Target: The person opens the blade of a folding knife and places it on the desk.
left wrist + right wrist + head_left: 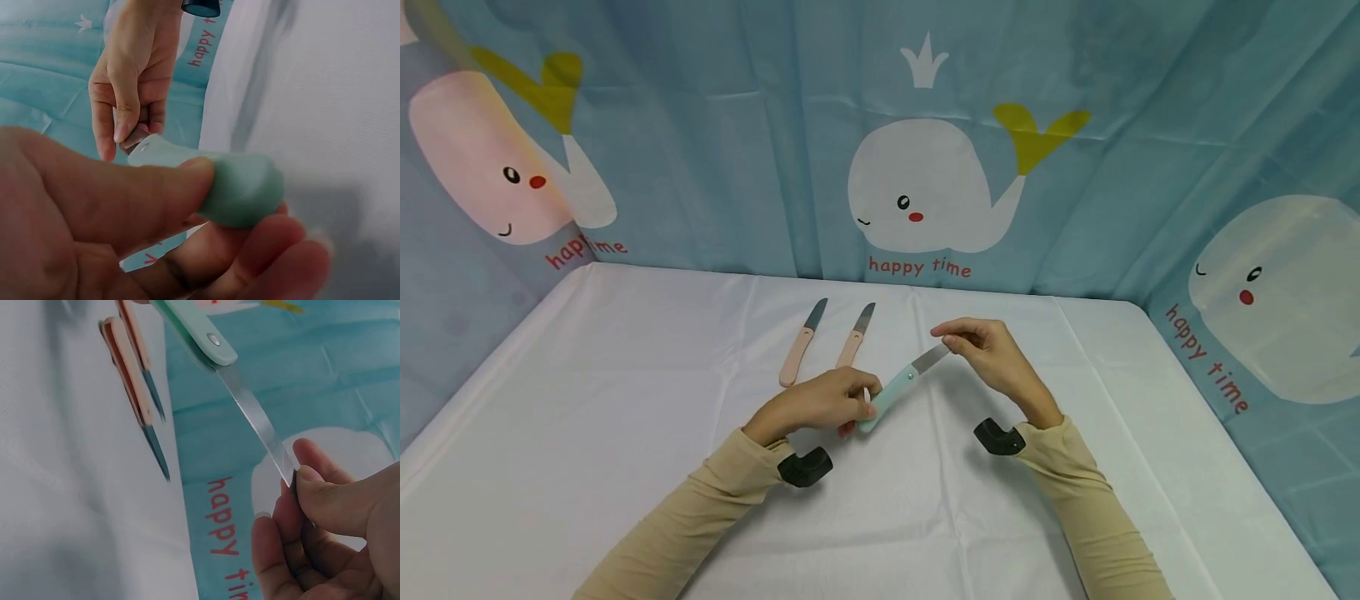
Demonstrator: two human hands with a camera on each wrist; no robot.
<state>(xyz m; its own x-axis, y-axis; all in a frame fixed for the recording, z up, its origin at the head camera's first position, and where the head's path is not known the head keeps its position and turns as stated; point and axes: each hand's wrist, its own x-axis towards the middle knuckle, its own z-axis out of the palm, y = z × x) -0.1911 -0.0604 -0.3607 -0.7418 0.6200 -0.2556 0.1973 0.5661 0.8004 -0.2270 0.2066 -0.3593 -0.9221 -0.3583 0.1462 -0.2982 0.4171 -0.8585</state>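
A folding knife with a mint-green handle (pixel 889 398) is held above the table, its blade (pixel 256 415) swung out from the handle. My left hand (pixel 827 400) grips the butt of the handle between thumb and fingers. At the other end, my right hand (pixel 992 354) pinches the blade's tip between thumb and fingertips, which hide the tip. In the left wrist view the green handle (pixel 240 187) fills the middle, with the right hand (pixel 134 81) beyond it. Two more folding knives lie unfolded beside my left hand: one pink-handled knife (pixel 797 354) and a second pink-handled knife (pixel 852 346), partly covered by that hand.
A white cloth covers the table (pixel 647 358). Behind and beside it hangs a blue curtain (pixel 700 150) printed with whales and red lettering. A black wrist device (pixel 805 467) sits at the left sleeve and another black device (pixel 1000 437) at the right.
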